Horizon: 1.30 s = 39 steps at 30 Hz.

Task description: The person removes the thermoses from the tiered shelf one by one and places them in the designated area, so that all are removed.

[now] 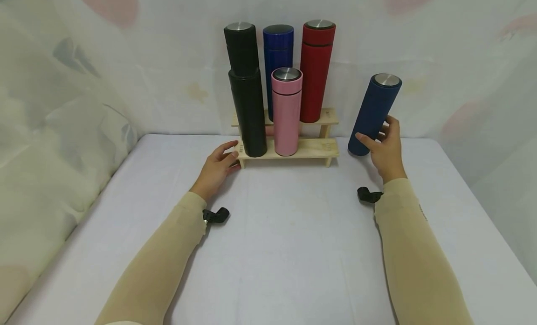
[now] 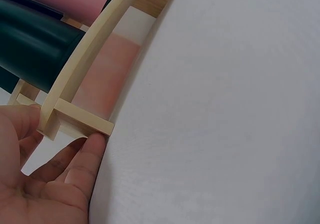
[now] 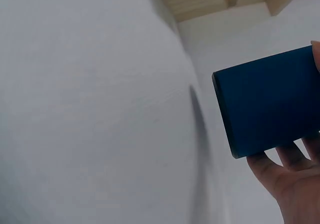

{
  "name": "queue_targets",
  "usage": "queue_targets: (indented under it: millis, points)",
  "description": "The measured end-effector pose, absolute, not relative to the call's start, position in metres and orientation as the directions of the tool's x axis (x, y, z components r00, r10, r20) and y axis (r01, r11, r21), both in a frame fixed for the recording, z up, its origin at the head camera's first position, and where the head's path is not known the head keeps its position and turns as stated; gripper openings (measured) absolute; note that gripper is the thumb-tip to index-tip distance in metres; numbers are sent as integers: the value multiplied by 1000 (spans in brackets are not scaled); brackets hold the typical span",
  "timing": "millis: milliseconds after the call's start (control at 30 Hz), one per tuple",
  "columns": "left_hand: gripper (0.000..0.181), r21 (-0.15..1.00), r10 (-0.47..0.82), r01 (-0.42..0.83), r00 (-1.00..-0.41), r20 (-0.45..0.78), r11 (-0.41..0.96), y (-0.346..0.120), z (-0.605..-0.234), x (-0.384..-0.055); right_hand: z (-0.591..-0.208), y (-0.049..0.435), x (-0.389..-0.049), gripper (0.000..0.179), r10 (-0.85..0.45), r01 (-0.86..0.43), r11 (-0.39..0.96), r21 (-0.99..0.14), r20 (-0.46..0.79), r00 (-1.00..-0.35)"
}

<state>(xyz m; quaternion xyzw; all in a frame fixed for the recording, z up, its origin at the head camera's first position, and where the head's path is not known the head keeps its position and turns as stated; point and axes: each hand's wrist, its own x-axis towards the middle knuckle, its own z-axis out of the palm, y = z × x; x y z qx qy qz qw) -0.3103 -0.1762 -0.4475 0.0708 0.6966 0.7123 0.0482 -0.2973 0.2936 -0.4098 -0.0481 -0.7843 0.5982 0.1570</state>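
My right hand (image 1: 386,152) grips a navy blue thermos bottle (image 1: 373,113) with a silver lid, thumb on one side and fingers on the other. The bottle leans to the right, and its base (image 3: 270,104) appears lifted off the cloth. At the left end of a two-step wooden stand (image 1: 312,148), my left hand (image 1: 214,169) holds the lower shelf, thumb at the shelf end and fingertips (image 2: 95,144) against the leg. A black thermos (image 1: 249,113) and a pink one (image 1: 287,117) stand on that lower step.
On the upper step are another black thermos (image 1: 241,47), a blue one (image 1: 278,50) and a red one (image 1: 316,73). White cloth covers the table (image 1: 293,241). A patterned curtain (image 1: 176,50) hangs behind, and more patterned fabric (image 1: 50,152) borders the left side.
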Motion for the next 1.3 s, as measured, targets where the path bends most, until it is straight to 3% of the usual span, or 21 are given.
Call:
queue_targets:
  millis: [1000,1300]
  points:
    - [50,1000,156,20,-987,21,-12,-174,-442,-304,-422,299,-297,103,249,-44,258,-965,110,-962]
    - [49,1000,157,18,-987,20,-11,-174,-442,-305,-413,299,-294,91,287,-109,203,-973,165,-944]
